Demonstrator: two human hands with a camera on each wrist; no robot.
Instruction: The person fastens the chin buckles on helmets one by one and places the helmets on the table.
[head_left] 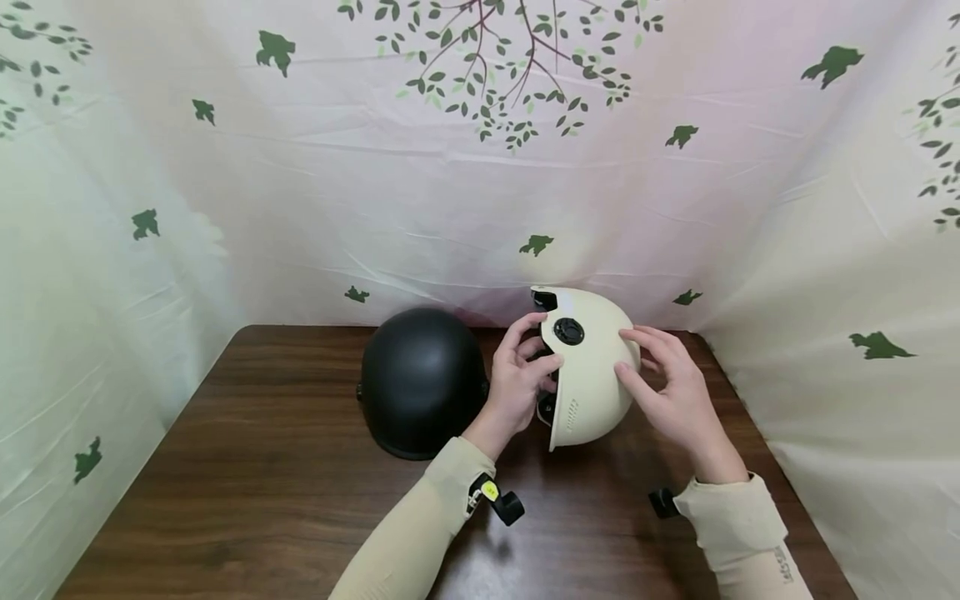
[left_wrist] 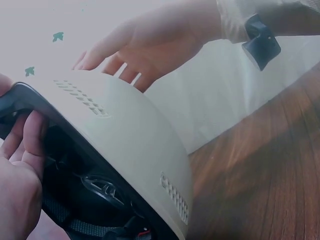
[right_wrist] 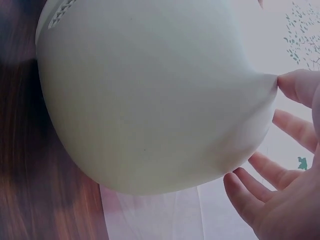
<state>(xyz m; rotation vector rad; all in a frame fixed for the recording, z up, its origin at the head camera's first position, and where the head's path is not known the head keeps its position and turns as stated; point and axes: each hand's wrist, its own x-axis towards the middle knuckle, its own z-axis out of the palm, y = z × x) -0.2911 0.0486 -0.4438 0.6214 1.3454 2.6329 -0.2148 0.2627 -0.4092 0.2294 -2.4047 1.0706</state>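
A cream-white helmet is tipped on its side at the back right of the table, its hollow facing left. A round black knob sits on its shell. My left hand grips the helmet's rim, fingers inside and thumb outside. In the left wrist view, dark padding and a strap show inside the shell. My right hand rests its fingertips on the rounded crown, fingers spread. The right wrist view shows the thumb and fingers along the edge of the smooth shell.
A black helmet stands dome up on the brown wooden table, just left of my left hand. Behind the table hangs a pale curtain with green leaf prints, which also runs down both sides.
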